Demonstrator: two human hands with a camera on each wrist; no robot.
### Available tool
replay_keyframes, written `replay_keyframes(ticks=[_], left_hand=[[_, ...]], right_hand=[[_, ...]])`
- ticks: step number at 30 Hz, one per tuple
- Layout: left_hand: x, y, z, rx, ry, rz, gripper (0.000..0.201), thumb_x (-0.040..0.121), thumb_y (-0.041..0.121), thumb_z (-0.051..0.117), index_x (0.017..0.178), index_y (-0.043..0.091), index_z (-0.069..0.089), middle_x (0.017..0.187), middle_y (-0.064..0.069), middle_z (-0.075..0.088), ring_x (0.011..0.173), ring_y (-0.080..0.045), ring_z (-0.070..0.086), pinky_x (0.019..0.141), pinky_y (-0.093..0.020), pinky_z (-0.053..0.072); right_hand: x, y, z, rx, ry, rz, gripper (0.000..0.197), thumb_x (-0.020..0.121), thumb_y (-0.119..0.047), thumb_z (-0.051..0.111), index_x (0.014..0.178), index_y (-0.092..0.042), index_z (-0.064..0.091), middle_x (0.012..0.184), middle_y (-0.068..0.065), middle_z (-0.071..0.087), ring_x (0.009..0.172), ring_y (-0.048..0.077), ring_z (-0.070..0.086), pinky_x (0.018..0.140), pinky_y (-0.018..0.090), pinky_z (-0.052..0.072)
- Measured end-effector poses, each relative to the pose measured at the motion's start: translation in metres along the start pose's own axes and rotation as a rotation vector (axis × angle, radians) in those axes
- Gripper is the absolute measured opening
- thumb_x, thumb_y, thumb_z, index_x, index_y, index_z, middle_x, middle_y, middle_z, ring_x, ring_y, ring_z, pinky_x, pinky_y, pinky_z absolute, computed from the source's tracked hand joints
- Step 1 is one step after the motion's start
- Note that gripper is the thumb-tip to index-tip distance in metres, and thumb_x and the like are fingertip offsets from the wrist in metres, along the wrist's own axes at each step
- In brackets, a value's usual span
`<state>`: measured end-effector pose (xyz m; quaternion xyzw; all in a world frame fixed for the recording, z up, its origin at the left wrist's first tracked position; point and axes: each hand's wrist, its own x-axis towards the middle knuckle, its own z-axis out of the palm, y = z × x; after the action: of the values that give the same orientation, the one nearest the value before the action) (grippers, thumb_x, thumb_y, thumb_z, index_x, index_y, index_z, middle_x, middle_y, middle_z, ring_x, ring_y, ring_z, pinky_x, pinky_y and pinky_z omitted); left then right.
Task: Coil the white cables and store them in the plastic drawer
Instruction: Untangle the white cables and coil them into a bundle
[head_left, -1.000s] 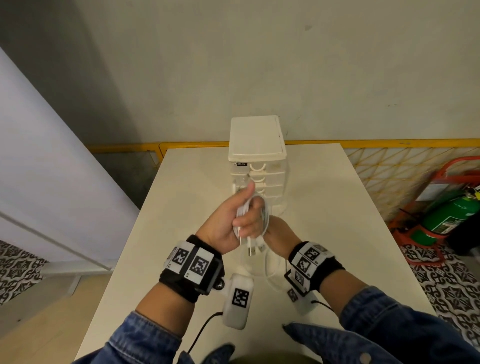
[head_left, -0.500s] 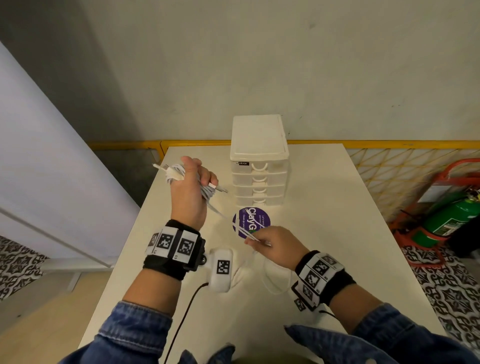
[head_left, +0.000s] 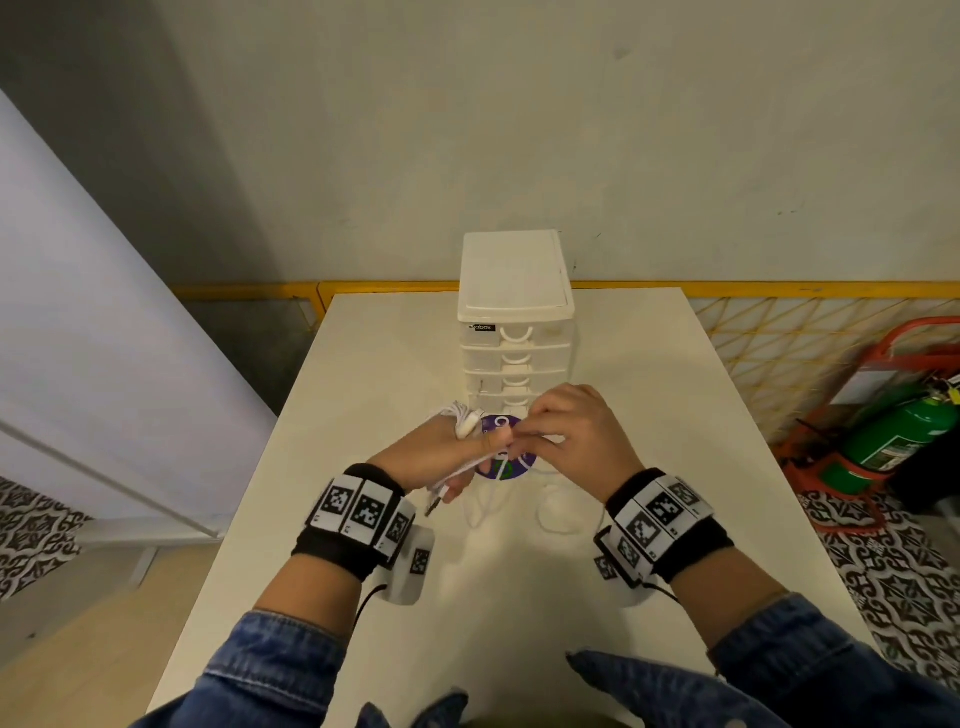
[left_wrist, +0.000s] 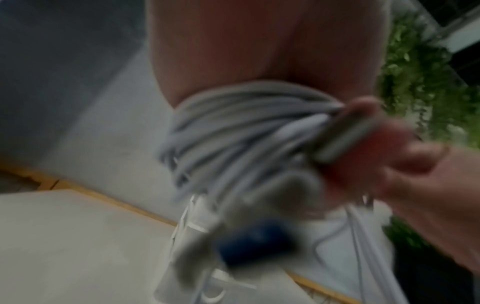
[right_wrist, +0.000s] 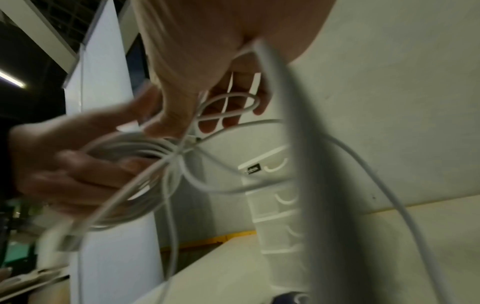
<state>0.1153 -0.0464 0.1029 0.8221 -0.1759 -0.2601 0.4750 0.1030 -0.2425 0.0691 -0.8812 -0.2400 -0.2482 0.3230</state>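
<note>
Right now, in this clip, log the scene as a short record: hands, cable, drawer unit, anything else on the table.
left hand: holds the coiled white cable wound round it
right hand: pinches the loose cable strand beside the left hand
loose cable: trails down onto the table, loops lying near the wrists
drawer unit: upright at the table's far side, visible drawers closed
purple round sticker: on the table under the hands, partly hidden
fire extinguisher: floor, right of table

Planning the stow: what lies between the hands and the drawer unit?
Head view: only the purple round sticker on the table, before the drawer unit.
</note>
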Motion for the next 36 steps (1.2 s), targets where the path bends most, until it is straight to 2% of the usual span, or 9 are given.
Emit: replay_keyframes(ticks=[4, 8, 12, 18, 20, 25, 29, 33, 36], left_hand=[[-0.004, 0.0, -0.001, -0.061, -0.072, 0.0, 0.038, 0.081, 0.022, 0.072, 0.046, 0.02, 0.056, 0.035, -0.003, 0.045, 0.033, -0.017, 0.039, 0.045, -0.023, 0.036], [-0.004, -0.006, -0.013, -0.204, 0.192, -0.02, 0.049, 0.081, 0.02, 0.072, 0.039, 0.018, 0.047, 0.035, -0.006, 0.043, 0.033, -0.02, 0.04, 0.048, -0.026, 0.039], [-0.004, -0.009, -0.026, -0.287, 0.374, -0.017, 0.044, 0.08, 0.021, 0.071, 0.048, 0.01, 0.043, 0.037, -0.008, 0.039, 0.035, -0.023, 0.038, 0.049, -0.028, 0.037], [-0.006, -0.022, -0.046, -0.449, 0.714, -0.057, 0.024, 0.08, 0.017, 0.069, 0.081, 0.007, 0.047, 0.045, -0.004, 0.044, 0.034, -0.018, 0.039, 0.045, -0.03, 0.036], [-0.009, -0.023, -0.051, -0.471, 0.749, -0.058, 0.021, 0.081, 0.014, 0.068, 0.076, 0.008, 0.048, 0.046, -0.003, 0.043, 0.035, -0.016, 0.038, 0.043, -0.028, 0.037], [-0.008, -0.018, -0.04, -0.44, 0.616, -0.08, 0.018, 0.082, 0.016, 0.066, 0.078, 0.005, 0.053, 0.046, -0.004, 0.042, 0.036, -0.017, 0.037, 0.041, -0.026, 0.036], [-0.002, -0.01, -0.025, -0.332, 0.479, -0.09, 0.023, 0.084, 0.013, 0.065, 0.067, 0.003, 0.052, 0.041, -0.004, 0.041, 0.031, -0.018, 0.036, 0.038, -0.023, 0.033], [0.004, -0.004, -0.007, -0.241, 0.404, -0.096, 0.03, 0.085, 0.02, 0.063, 0.064, -0.001, 0.058, 0.036, -0.004, 0.039, 0.031, -0.021, 0.036, 0.039, -0.023, 0.033], [0.006, 0.002, 0.003, -0.26, 0.372, -0.095, 0.035, 0.087, 0.026, 0.06, 0.065, -0.002, 0.06, 0.035, -0.004, 0.039, 0.032, -0.022, 0.036, 0.04, -0.024, 0.035]], right_hand=[[-0.013, 0.014, 0.0, 0.118, -0.002, 0.087, 0.017, 0.072, -0.036, 0.07, 0.076, -0.021, 0.076, 0.066, -0.003, 0.062, 0.069, 0.005, 0.051, 0.071, 0.015, 0.038], [-0.023, 0.033, -0.008, 0.162, 0.018, 0.362, 0.004, 0.077, -0.016, 0.072, 0.079, -0.016, 0.075, 0.079, -0.001, 0.071, 0.075, 0.011, 0.063, 0.074, 0.02, 0.048], [-0.037, 0.052, -0.009, 0.056, -0.093, 0.559, 0.006, 0.084, -0.019, 0.065, 0.084, -0.016, 0.07, 0.085, 0.001, 0.069, 0.072, 0.019, 0.064, 0.073, 0.032, 0.051], [-0.065, 0.076, -0.013, -0.249, -0.232, 0.776, 0.016, 0.091, -0.026, 0.052, 0.093, -0.016, 0.064, 0.093, 0.004, 0.068, 0.082, 0.021, 0.059, 0.068, 0.027, 0.041], [-0.074, 0.08, -0.014, -0.298, -0.287, 0.838, 0.018, 0.093, -0.027, 0.049, 0.096, -0.017, 0.064, 0.096, 0.005, 0.07, 0.087, 0.024, 0.061, 0.073, 0.031, 0.044], [-0.067, 0.071, -0.006, -0.428, -0.5, 0.823, 0.026, 0.092, -0.016, 0.04, 0.101, -0.024, 0.063, 0.109, 0.0, 0.067, 0.103, 0.022, 0.058, 0.092, 0.036, 0.034], [-0.044, 0.049, -0.003, -0.203, -0.22, 0.601, 0.03, 0.095, -0.014, 0.04, 0.119, -0.015, 0.058, 0.123, 0.006, 0.06, 0.116, 0.024, 0.052, 0.1, 0.035, 0.037], [-0.014, -0.003, -0.004, 0.159, -0.067, 0.421, 0.036, 0.085, -0.049, 0.052, 0.102, -0.019, 0.064, 0.103, -0.002, 0.06, 0.094, 0.011, 0.058, 0.084, 0.022, 0.045], [-0.009, -0.023, 0.007, 0.084, -0.066, 0.368, 0.054, 0.067, -0.067, 0.058, 0.093, -0.021, 0.066, 0.105, 0.001, 0.053, 0.098, 0.014, 0.055, 0.087, 0.028, 0.042]])
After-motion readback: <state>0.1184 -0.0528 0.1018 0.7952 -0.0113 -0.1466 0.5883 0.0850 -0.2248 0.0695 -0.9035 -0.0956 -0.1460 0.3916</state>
